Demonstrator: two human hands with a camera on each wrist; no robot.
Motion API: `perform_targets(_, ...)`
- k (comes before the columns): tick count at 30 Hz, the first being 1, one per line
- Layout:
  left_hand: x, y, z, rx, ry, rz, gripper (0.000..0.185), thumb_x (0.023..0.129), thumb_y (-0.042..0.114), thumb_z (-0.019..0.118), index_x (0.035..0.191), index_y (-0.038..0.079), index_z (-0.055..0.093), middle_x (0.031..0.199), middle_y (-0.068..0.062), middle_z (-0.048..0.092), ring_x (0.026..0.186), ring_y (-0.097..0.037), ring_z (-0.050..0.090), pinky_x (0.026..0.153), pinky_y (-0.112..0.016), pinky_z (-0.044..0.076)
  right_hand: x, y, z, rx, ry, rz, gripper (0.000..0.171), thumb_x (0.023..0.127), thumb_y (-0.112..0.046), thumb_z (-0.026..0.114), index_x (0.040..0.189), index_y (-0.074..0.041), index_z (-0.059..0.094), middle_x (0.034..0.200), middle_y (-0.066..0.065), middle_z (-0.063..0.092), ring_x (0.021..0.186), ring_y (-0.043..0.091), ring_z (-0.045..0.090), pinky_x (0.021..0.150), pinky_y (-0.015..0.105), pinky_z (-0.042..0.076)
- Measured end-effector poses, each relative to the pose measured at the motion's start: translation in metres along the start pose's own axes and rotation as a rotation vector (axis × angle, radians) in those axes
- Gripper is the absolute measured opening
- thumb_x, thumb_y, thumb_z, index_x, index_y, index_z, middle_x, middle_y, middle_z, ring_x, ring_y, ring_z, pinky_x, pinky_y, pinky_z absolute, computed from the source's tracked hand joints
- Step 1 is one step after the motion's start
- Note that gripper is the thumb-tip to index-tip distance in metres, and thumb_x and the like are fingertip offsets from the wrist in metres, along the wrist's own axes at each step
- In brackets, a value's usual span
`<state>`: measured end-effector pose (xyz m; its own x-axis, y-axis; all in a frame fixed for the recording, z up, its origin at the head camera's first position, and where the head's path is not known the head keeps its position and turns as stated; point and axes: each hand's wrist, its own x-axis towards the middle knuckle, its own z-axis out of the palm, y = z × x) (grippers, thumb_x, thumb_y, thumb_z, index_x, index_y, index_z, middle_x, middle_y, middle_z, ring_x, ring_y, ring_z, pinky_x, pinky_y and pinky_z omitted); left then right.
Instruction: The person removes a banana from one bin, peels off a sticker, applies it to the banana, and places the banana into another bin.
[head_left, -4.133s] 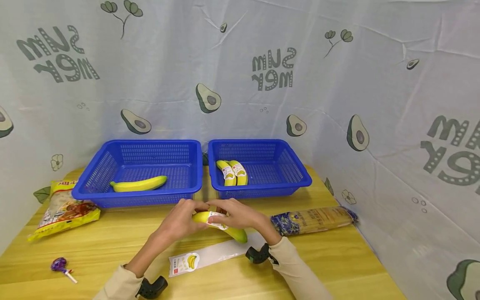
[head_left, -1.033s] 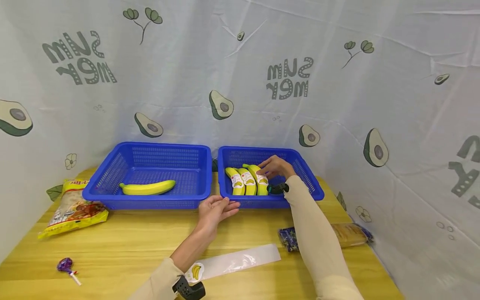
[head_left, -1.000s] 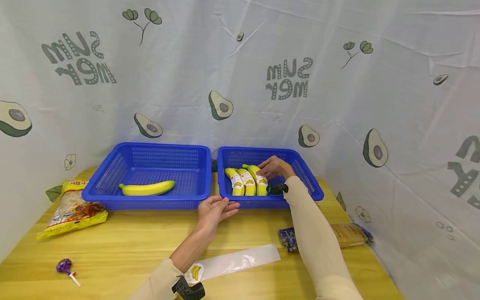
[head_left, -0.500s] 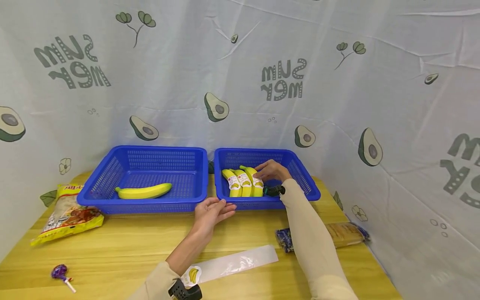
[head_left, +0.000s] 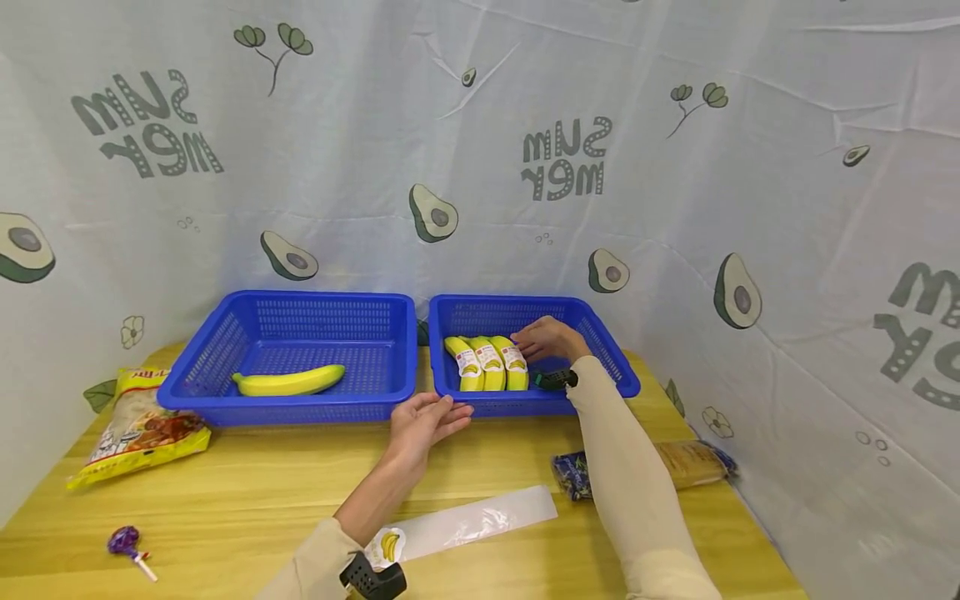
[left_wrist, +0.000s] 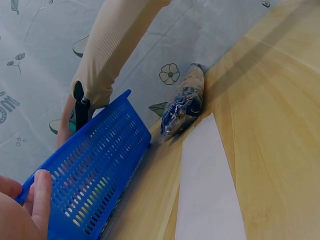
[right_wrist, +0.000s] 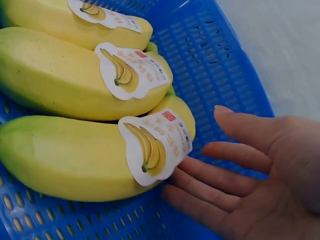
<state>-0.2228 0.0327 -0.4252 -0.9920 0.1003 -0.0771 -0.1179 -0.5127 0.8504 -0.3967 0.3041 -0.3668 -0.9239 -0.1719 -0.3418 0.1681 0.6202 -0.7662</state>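
Observation:
Three bananas with white paper labels lie side by side in the right blue basket (head_left: pixel 480 398). My right hand (right_wrist: pixel 260 175) is inside that basket, beside the rightmost banana (right_wrist: pixel 75 157). Its fingers are fairly straight and spread, with fingertips right at the banana's labelled end and the thumb apart from it. At the basket's front left corner, my left hand (head_left: pixel 423 425) pinches the rim, thumb at the top edge and fingers against the outer wall, as the left wrist view shows. In the left blue basket (head_left: pixel 285 406) lies one unlabelled banana (head_left: pixel 288 381).
A long white label strip (head_left: pixel 480 521) with a banana picture lies on the wooden table. Behind the right forearm is a noodle packet (head_left: pixel 693 463). A yellow snack bag (head_left: pixel 146 429) leans by the left basket, and a purple lollipop (head_left: pixel 125 542) lies front left. A printed curtain hangs behind.
The third labelled banana went from both hands over the table into the right basket. Within the last second it turned in line with the others, and the right hand let go of it.

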Motion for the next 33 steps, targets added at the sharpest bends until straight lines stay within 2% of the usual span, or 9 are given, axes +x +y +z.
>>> perform_targets(5,0.002,0.000,-0.001,-0.024,0.006,-0.009,0.008,0.107,-0.006,0.060,0.113,-0.008,0.055,0.098,-0.021,0.078,0.087,-0.024,0.081,0.085,-0.036,0.066,-0.011,-0.007,-0.005,-0.034,-0.011,-0.077,0.056,0.114,-0.022,0.058,0.155,0.013,0.045,0.151,0.034,0.056,0.141,0.048,0.056,0.120,0.058,0.044)
perform_targets(12,-0.003,0.003,-0.003,-0.053,0.018,-0.025,0.009,0.106,-0.005,0.061,0.113,-0.006,0.055,0.098,-0.021,0.078,0.087,-0.025,0.081,0.086,-0.037,0.066,-0.014,-0.016,-0.006,-0.079,-0.021,-0.172,0.053,0.113,-0.021,0.059,0.155,0.010,0.048,0.154,0.032,0.054,0.144,0.047,0.053,0.122,0.061,0.039)
perform_targets(17,-0.007,0.005,-0.008,0.010,-0.061,-0.035,0.013,0.106,-0.005,0.061,0.117,-0.010,0.056,0.112,-0.029,0.076,0.098,-0.031,0.080,0.092,-0.040,0.064,-0.020,-0.015,-0.005,-0.147,0.000,-0.229,0.056,0.113,-0.022,0.061,0.158,0.008,0.046,0.156,0.029,0.054,0.144,0.046,0.053,0.121,0.061,0.042)
perform_targets(23,-0.014,0.014,-0.015,0.069,-0.124,-0.062,0.022,0.107,-0.003,0.060,0.125,-0.014,0.055,0.115,-0.026,0.077,0.104,-0.034,0.079,0.094,-0.041,0.064,-0.036,-0.027,0.002,-0.254,0.013,-0.358,0.054,0.112,-0.024,0.062,0.155,0.006,0.051,0.155,0.028,0.055,0.142,0.045,0.055,0.116,0.058,0.049)
perform_targets(29,-0.026,0.026,-0.027,0.041,-0.084,-0.081,0.023,0.105,-0.005,0.063,0.127,-0.010,0.056,0.118,-0.029,0.075,0.103,-0.032,0.079,0.094,-0.040,0.064,-0.056,-0.044,0.013,-0.330,-0.009,-0.538,0.047,0.111,-0.019,0.063,0.150,0.006,0.057,0.147,0.028,0.063,0.137,0.045,0.060,0.113,0.059,0.050)
perform_targets(33,-0.035,0.035,-0.039,0.050,-0.033,-0.056,0.021,0.106,-0.005,0.061,0.125,-0.011,0.057,0.122,-0.033,0.073,0.104,-0.034,0.079,0.092,-0.039,0.064,-0.067,-0.055,0.029,-0.376,-0.060,-0.655,0.042,0.112,-0.011,0.059,0.149,0.009,0.056,0.144,0.029,0.064,0.134,0.044,0.063,0.109,0.058,0.053)
